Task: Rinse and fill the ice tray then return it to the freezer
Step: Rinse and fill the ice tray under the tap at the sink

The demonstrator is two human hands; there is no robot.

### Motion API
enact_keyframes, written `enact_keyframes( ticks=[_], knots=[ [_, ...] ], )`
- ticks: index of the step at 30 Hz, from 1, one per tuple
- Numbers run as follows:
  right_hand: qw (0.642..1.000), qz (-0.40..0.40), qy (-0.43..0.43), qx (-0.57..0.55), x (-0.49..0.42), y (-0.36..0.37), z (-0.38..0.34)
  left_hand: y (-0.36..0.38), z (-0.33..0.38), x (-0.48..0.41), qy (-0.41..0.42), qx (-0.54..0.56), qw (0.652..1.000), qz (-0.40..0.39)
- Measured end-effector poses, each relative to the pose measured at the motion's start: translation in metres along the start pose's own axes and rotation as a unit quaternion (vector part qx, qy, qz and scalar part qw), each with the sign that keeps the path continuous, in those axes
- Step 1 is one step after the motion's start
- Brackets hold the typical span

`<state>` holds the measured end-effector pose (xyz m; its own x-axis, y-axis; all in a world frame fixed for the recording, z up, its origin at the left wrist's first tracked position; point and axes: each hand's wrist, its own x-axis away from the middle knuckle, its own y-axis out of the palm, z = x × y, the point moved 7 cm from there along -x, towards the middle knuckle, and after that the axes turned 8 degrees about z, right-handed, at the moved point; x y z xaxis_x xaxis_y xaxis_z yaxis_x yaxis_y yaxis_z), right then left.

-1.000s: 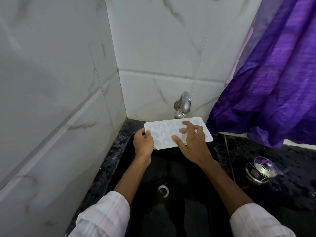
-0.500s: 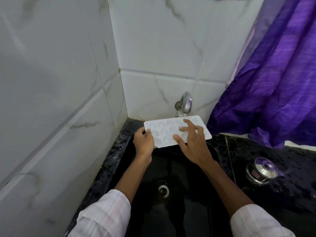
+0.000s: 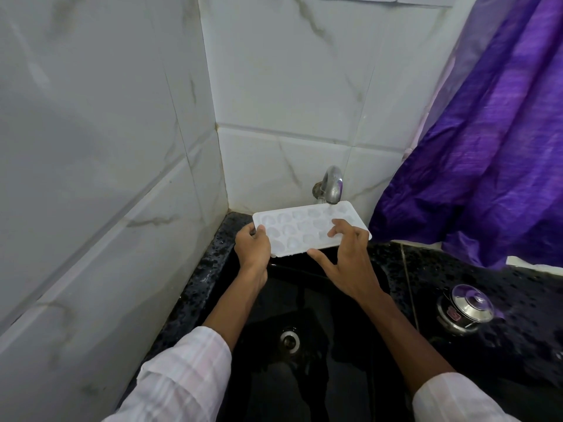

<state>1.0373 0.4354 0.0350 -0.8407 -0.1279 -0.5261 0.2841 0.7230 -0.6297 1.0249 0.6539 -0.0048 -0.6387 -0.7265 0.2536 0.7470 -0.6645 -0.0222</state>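
Over the black sink, a white ice tray sits level just under the steel tap.
Left hand grips the tray's left end, thumb on top. Right hand is spread loose, fingertips resting on the right half and thumb at the near edge. 3 rows of rounded wells in pale plastic, but water in them? Too faint to tell. Glossy basin, round drain. A glass-lidded steel pot stands on the speckled counter, contents hidden.

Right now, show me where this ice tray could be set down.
Free: black counter between sink and steel pot; sink floor around the drain. Crowded: under the tap, where the left hand grips the ice tray and the right hand touches it; the left ledge is narrow.
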Motion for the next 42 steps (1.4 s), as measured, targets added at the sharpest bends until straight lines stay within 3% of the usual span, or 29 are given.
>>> enact_keyframes(
  ticks=[10,21,42],
  knots=[
    [1.0,-0.019,-0.011,0.011,-0.011,0.009,0.001,0.002,-0.002,-0.004,-0.044,0.033,0.998,0.007],
    [0.997,-0.021,-0.039,0.056,-0.019,0.012,0.003,0.008,0.002,-0.002,-0.025,0.026,0.999,0.003],
    [0.999,-0.031,-0.027,0.027,-0.012,0.006,0.005,0.007,0.001,0.005,-0.008,-0.002,1.0,-0.007]
  ],
)
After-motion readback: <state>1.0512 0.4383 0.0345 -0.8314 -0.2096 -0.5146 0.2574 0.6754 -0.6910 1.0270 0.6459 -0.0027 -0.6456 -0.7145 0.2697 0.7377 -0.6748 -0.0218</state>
